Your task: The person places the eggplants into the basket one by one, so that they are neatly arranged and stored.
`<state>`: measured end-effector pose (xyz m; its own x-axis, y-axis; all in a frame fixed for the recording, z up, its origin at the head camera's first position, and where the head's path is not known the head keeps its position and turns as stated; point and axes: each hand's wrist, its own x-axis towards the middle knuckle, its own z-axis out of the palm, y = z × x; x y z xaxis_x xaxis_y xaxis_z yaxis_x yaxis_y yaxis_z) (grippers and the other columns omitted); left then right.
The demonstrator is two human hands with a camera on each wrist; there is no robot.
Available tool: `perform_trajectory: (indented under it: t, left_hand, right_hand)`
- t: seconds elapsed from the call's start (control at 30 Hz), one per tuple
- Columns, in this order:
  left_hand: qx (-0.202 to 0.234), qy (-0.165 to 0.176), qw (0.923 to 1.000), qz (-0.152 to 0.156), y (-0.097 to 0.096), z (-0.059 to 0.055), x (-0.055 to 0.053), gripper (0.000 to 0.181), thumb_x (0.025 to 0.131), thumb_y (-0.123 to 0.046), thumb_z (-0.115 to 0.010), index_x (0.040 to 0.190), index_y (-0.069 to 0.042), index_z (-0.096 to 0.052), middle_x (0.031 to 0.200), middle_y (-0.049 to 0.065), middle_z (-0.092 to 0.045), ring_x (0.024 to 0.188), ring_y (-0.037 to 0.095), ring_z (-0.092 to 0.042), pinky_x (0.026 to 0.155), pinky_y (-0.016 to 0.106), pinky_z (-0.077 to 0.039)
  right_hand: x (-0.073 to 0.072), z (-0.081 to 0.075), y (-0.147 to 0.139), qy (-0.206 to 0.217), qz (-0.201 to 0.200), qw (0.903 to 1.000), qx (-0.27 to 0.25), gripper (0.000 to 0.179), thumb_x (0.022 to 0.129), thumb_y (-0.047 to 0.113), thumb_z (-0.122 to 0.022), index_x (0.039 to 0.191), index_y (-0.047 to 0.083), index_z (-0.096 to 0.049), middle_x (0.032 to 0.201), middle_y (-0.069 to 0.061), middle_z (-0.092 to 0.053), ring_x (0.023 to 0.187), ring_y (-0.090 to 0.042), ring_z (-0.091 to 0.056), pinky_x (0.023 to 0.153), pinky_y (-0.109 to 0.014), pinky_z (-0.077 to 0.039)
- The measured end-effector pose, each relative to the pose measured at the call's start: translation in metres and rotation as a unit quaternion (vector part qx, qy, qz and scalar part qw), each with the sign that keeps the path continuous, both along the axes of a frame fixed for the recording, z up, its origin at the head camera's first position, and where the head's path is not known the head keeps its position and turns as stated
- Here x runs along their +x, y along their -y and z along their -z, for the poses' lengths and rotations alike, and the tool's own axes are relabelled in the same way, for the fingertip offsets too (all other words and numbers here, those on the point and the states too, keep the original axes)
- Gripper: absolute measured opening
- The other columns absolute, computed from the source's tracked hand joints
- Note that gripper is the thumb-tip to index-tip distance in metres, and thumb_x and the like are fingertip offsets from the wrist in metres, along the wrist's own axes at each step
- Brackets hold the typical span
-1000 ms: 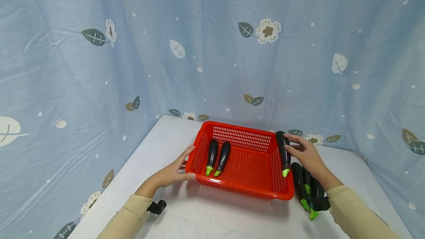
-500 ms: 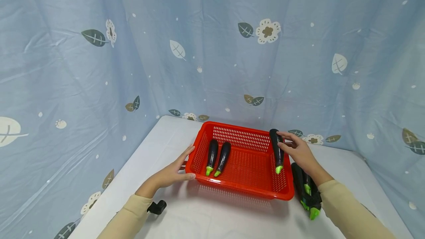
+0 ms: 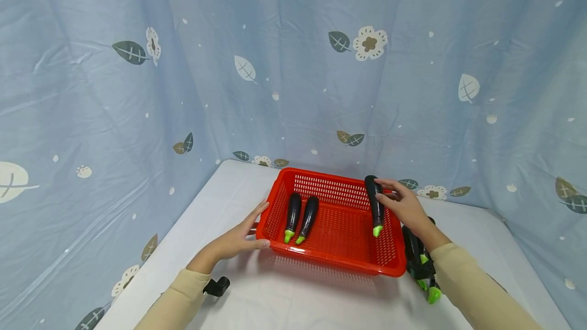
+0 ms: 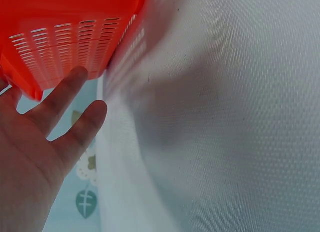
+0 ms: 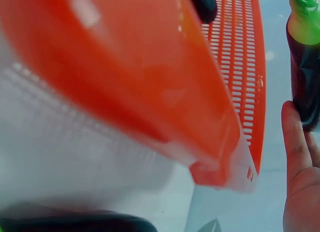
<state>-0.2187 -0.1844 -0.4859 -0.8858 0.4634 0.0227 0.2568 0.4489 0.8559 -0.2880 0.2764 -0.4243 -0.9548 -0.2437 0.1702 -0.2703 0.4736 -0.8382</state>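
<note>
Head view showed you the eggplant (image 3: 376, 210) over the right part of the red basket (image 3: 339, 233), its dark end far and green stem near. Your right hand (image 3: 404, 209) pinched it from the right, nearer the dark end, probably so the stem end stayed free of your fingers. At the edge of the right wrist view, too little showed to tell whether the eggplant touched the basket.

Two other eggplants (image 3: 293, 211) lay inside at the left, side by side with stems near, leaving the rest of the floor bare.

Your left hand (image 3: 238, 238) clenched nothing: its fingers spread straight against the basket's left end, thumb on the near rim, likely to steady it. Just right of the basket, more eggplants (image 3: 409, 242) lay bunched on the white table (image 3: 257, 294), presumably for a short reach.
</note>
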Motion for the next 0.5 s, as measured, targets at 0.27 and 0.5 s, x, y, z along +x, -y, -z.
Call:
perform_trajectory:
  t: [0.27, 0.5]
  left_hand:
    - [-0.007, 0.004, 1.0, -0.006, 0.0, 0.001, 0.0, 0.102, 0.089, -0.042, -0.075, 0.165, -0.03, -0.008, 0.171, 0.003, -0.004, 0.135, 0.037, -0.047, 0.104, 0.056, -0.047]
    - [-0.003, 0.002, 1.0, -0.002, 0.0, -0.001, 0.0, 0.102, 0.089, -0.039, -0.075, 0.165, -0.028, -0.008, 0.171, 0.004, -0.004, 0.135, 0.038, -0.048, 0.105, 0.055, -0.047]
  right_hand:
    - [-0.001, -0.007, 0.007, 0.01, 0.003, 0.9999, -0.008, 0.054, 0.102, 0.033, -0.063, 0.15, 0.013, -0.05, 0.151, -0.024, -0.044, 0.131, -0.048, -0.05, 0.104, -0.064, -0.043]
    - [-0.004, -0.009, 0.013, 0.015, -0.016, 0.9995, -0.021, 0.054, 0.104, 0.026, -0.062, 0.152, 0.009, -0.047, 0.15, -0.026, -0.043, 0.132, -0.048, -0.049, 0.104, -0.064, -0.043]
